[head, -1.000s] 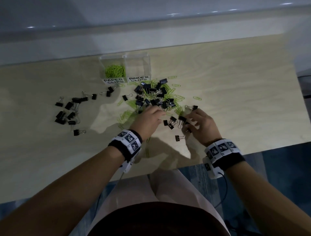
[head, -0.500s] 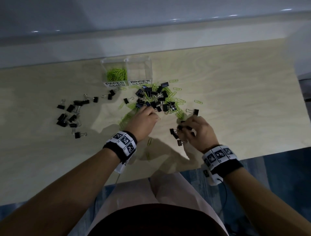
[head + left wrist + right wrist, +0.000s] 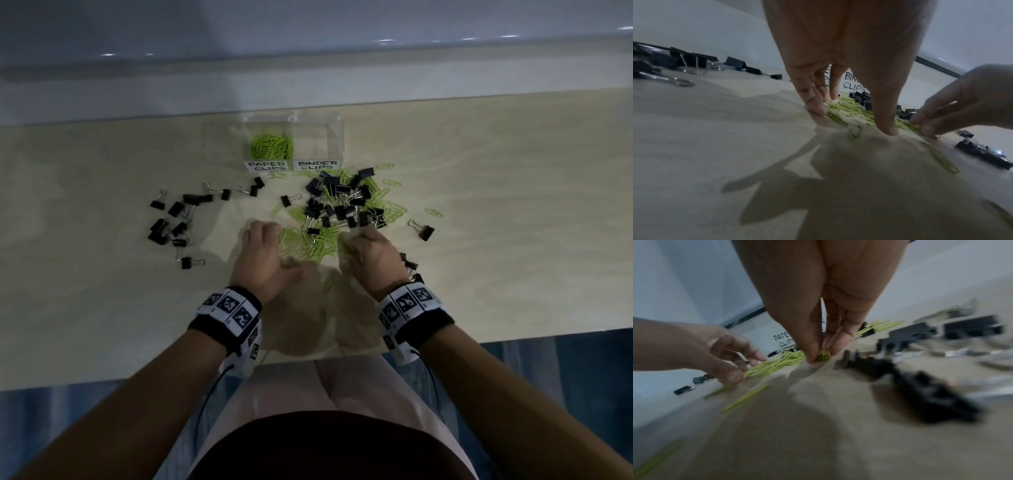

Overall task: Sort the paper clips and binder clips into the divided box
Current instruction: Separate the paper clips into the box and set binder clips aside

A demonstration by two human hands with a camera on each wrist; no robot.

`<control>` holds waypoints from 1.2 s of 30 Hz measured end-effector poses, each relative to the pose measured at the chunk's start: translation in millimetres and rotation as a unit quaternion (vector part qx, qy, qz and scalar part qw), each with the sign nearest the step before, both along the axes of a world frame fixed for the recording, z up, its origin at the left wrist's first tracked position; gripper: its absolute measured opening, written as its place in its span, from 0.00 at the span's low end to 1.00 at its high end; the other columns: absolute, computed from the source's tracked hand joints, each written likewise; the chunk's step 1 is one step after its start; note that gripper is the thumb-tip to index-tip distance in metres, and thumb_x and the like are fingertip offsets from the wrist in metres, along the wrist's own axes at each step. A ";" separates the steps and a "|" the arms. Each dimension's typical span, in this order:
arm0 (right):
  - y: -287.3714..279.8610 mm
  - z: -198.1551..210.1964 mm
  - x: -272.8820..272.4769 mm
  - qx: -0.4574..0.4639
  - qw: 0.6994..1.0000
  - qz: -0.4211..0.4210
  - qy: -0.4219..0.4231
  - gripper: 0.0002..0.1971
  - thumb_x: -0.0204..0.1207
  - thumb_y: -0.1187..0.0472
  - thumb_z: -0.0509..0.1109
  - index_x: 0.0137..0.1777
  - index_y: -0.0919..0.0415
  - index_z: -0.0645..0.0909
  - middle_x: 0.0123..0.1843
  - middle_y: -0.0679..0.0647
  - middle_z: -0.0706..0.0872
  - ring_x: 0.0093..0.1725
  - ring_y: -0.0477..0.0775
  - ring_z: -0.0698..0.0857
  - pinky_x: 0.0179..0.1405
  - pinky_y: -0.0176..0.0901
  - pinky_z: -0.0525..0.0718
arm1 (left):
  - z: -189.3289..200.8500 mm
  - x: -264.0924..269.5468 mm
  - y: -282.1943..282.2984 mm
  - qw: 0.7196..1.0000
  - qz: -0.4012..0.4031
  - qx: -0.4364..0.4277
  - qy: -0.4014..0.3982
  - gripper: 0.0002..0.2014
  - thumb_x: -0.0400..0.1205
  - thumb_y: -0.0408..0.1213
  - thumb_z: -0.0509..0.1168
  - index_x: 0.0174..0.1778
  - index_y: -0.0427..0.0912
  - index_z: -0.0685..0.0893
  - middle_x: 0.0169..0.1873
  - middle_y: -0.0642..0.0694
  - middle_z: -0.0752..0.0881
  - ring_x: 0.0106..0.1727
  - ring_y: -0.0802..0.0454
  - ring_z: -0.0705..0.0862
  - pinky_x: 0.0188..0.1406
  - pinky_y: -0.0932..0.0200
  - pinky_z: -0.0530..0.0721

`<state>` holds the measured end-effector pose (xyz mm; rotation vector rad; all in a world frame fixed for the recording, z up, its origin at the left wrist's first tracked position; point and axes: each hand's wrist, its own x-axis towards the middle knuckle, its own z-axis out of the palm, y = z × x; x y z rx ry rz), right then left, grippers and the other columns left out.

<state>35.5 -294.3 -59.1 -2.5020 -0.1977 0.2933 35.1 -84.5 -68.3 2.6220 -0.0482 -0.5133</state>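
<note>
A clear divided box (image 3: 337, 128) stands at the back, with green paper clips (image 3: 272, 146) in its left cell marked PAPER CLIPS. The BINDER CLIPS cell (image 3: 318, 142) holds nothing I can see. In front lies a mixed pile of black binder clips (image 3: 342, 205) and loose green paper clips (image 3: 318, 245). My left hand (image 3: 274, 246) has its fingertips (image 3: 816, 108) and thumb down on the table on either side of the paper clips (image 3: 849, 110). My right hand (image 3: 358, 241) pinches a small bunch of green paper clips (image 3: 823, 355) at the table.
A separate scatter of binder clips (image 3: 174, 219) lies on the left of the wooden table (image 3: 513, 205). A few more binder clips (image 3: 409, 265) sit just right of my right wrist, one (image 3: 424, 231) further out. The table's front edge (image 3: 102, 380) is close to my body.
My right hand has let go of the binder clips it was handling and moved left onto the green paper clips. My left hand has pulled back to the near side of the pile.
</note>
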 end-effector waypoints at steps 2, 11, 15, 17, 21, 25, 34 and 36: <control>12.7 -4.0 4.6 -0.001 0.999 0.013 0.031 0.11 0.69 0.65 0.74 0.51 0.67 0.85 0.50 0.63 0.82 0.45 0.63 0.84 0.43 0.50 0.88 | -2.0 0.4 -1.5 1.000 0.002 -0.013 0.015 0.41 0.64 0.58 0.74 0.68 0.40 0.71 0.63 0.41 0.68 0.64 0.43 0.68 0.62 0.51 0.74; 39.9 -8.6 18.9 -0.042 0.994 -0.002 0.096 0.27 0.66 0.62 0.78 0.66 0.64 0.77 0.62 0.62 0.77 0.61 0.64 0.78 0.61 0.53 0.81 | -2.6 21.4 -12.6 0.997 -0.059 -0.059 0.004 0.17 0.72 0.36 0.73 0.56 0.40 0.81 0.57 0.43 0.78 0.60 0.44 0.76 0.60 0.51 0.77; 34.5 -8.0 17.7 -0.022 0.999 -0.004 0.041 0.09 0.67 0.70 0.71 0.48 0.66 0.86 0.48 0.63 0.84 0.44 0.64 0.84 0.41 0.42 0.78 | 2.9 30.3 -12.4 0.993 -0.110 -0.036 0.014 0.14 0.77 0.34 0.67 0.59 0.37 0.81 0.58 0.41 0.79 0.59 0.43 0.78 0.57 0.52 0.76; 29.5 -8.8 17.1 0.007 1.000 -0.025 0.018 0.07 0.65 0.72 0.72 0.42 0.66 0.87 0.44 0.62 0.86 0.38 0.60 0.85 0.39 0.40 0.81 | 5.4 32.2 -10.0 0.991 -0.125 -0.035 0.015 0.15 0.79 0.32 0.63 0.61 0.37 0.81 0.59 0.40 0.80 0.59 0.43 0.78 0.58 0.51 0.77; 15.0 -5.2 22.0 0.065 0.991 -0.095 0.061 0.08 0.64 0.70 0.78 0.43 0.61 0.89 0.45 0.56 0.89 0.38 0.48 0.85 0.45 0.37 0.85 | 9.7 35.5 -0.1 0.992 -0.115 -0.051 0.016 0.15 0.80 0.31 0.61 0.62 0.38 0.83 0.59 0.40 0.83 0.59 0.43 0.80 0.60 0.52 0.77; 8.8 5.7 31.5 0.105 0.980 -0.144 0.091 0.08 0.65 0.68 0.79 0.41 0.57 0.88 0.39 0.51 0.90 0.30 0.33 0.82 0.35 0.18 0.78 | 23.7 41.8 11.4 0.992 -0.066 -0.108 0.006 0.12 0.80 0.32 0.66 0.58 0.37 0.85 0.56 0.40 0.87 0.55 0.48 0.84 0.59 0.59 0.79; 63.0 57.7 117.2 0.191 0.963 -0.173 0.085 0.04 0.67 0.66 0.78 0.38 0.57 0.87 0.35 0.48 0.89 0.33 0.45 0.88 0.34 0.35 0.88 | 60.9 122.6 35.9 0.974 0.091 -0.165 -0.127 0.11 0.79 0.37 0.68 0.56 0.39 0.86 0.52 0.45 0.89 0.43 0.59 0.85 0.38 0.78 0.78; 85.4 57.2 144.6 0.157 0.972 -0.165 0.062 0.04 0.67 0.66 0.77 0.36 0.56 0.87 0.35 0.49 0.89 0.35 0.45 0.88 0.37 0.37 0.88 | 59.2 144.3 34.8 0.971 0.106 -0.163 -0.143 0.10 0.78 0.35 0.70 0.54 0.38 0.87 0.49 0.44 0.89 0.45 0.54 0.87 0.44 0.72 0.81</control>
